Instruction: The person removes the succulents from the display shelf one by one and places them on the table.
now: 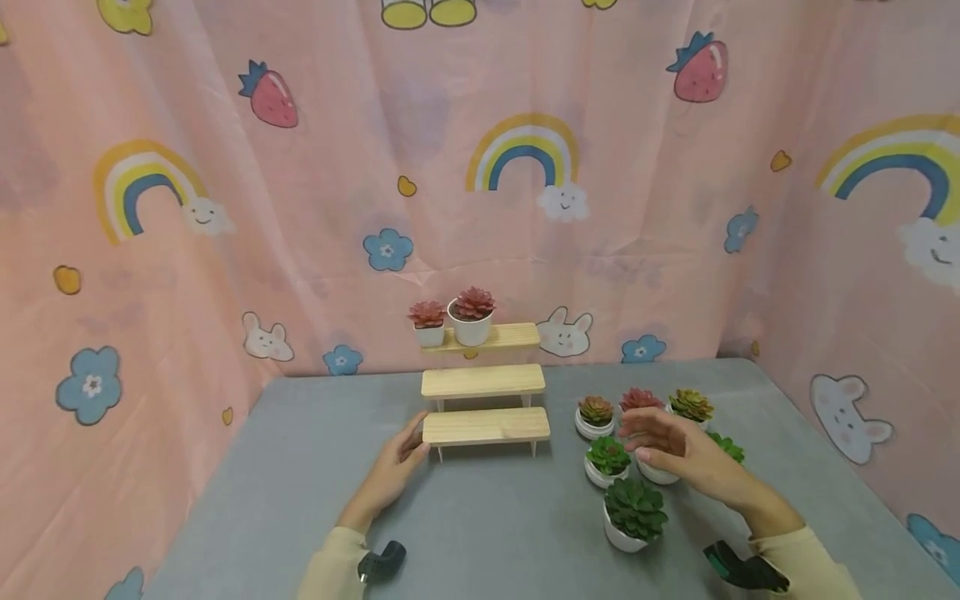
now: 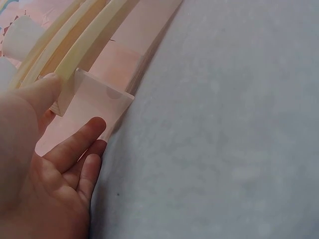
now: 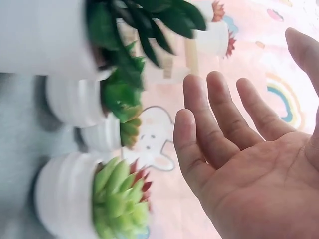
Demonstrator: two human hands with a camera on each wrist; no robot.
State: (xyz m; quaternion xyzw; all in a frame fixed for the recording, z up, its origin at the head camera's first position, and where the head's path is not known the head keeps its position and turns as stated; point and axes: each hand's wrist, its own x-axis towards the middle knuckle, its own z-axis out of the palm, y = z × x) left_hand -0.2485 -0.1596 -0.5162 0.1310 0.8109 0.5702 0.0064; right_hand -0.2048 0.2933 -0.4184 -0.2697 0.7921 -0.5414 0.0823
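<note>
My left hand is at the left end of the lowest board of a three-tier wooden display stand. In the left wrist view the thumb touches the board's end, while extended fingers lie against the clear support. Over a cluster of potted succulents hovers my right hand, palm turned inward, nothing in it. Around and below it are a dark green succulent, a bright green one, an orange-green one and a yellow-green one. The hand partly hides a red succulent and a white pot.
Two pink-red succulents, a smaller one and a larger one, stand on the left of the top board. The grey table meets a pink patterned curtain behind the stand and at the sides.
</note>
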